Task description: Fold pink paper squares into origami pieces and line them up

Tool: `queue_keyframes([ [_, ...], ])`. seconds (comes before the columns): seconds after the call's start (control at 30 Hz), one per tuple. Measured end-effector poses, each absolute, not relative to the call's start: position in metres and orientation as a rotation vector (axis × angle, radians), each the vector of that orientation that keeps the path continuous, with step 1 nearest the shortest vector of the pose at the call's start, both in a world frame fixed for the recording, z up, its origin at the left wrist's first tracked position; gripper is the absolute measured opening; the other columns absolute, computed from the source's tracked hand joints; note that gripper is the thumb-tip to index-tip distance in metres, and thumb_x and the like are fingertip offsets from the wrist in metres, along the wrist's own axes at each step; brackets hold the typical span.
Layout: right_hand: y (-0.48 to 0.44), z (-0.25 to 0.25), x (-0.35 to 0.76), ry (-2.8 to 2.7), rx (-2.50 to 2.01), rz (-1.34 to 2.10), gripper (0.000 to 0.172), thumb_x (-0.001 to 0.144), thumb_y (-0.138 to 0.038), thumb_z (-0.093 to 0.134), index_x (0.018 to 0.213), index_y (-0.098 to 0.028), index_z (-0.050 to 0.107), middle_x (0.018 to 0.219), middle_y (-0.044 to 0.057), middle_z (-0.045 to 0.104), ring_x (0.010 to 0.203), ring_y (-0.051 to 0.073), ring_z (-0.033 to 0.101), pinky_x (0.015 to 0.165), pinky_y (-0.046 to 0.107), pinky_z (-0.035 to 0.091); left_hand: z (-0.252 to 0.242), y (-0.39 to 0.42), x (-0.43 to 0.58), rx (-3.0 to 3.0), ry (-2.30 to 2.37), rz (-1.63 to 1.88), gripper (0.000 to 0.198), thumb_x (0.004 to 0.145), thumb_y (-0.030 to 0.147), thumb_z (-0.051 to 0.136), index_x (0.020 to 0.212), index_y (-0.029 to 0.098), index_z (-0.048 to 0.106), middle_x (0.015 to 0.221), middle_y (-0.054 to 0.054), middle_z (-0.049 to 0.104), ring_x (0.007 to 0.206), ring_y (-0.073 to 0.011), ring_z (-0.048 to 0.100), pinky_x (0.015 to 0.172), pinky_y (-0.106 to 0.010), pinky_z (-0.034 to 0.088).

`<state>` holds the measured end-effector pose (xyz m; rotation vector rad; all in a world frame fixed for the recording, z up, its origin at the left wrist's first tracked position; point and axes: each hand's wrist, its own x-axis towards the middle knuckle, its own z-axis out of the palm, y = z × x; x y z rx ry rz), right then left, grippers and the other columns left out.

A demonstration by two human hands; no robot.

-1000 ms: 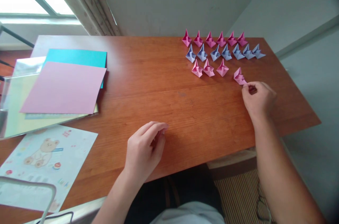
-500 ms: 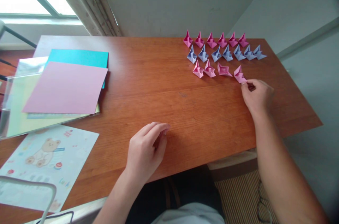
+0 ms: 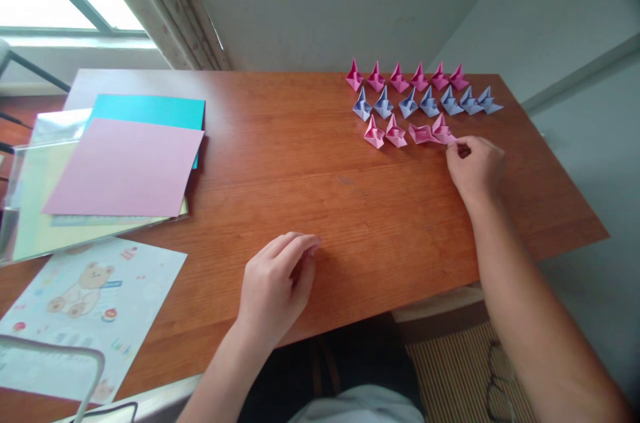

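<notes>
Between its thumb and forefinger my right hand pinches the near right tip of a pink origami boat. This boat stands at the right end of the front row, touching another pink boat that lies lower and tilted. Two more pink boats are further left in the row. Behind them run a row of pale blue boats and a back row of darker pink ones. My left hand rests near the table's front edge, fingers curled and fingertips together, with nothing visible in them.
On the left of the wooden table lie a pink paper sheet, a turquoise sheet and a clear plastic sleeve. Closer to me is a bear-printed sheet, crossed by a grey bent tube. A wall closes off the back.
My right hand has slid the pink boat left and slightly back, up against the tilted boat. That neighbour has shifted a little left. My left hand has stayed put.
</notes>
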<state>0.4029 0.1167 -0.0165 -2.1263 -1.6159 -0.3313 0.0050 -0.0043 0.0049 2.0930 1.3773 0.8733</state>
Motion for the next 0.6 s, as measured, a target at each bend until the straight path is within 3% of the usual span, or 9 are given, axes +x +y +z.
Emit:
queue_keyframes([
  [0.33, 0.100, -0.015, 0.394, -1.590, -2.122, -0.368, 0.017, 0.088, -0.026, 0.052, 0.085, -0.023, 0.069, 0.085, 0.013, 0.073, 0.079, 0.029, 0.066, 0.074, 0.040, 0.046, 0.005, -0.004, 0.005, 2.107, 1.374, 0.870, 0.019, 0.095, 0.011, 0.053, 0.099, 0.021, 0.068, 0.092, -0.002, 0.076, 0.083, -0.0160, 0.073, 0.074, -0.026, 0.057],
  [0.6, 0.103, -0.013, 0.385, -1.777, -2.104, -0.387, 0.037, 0.089, -0.028, 0.059, 0.124, -0.021, 0.069, 0.074, 0.006, 0.070, 0.071, 0.025, 0.062, 0.070, 0.036, 0.043, 0.007, -0.005, 0.005, 2.118, 1.379, 0.878, 0.018, 0.096, 0.012, 0.053, 0.098, 0.021, 0.068, 0.092, -0.002, 0.076, 0.083, -0.0167, 0.073, 0.074, -0.027, 0.057],
])
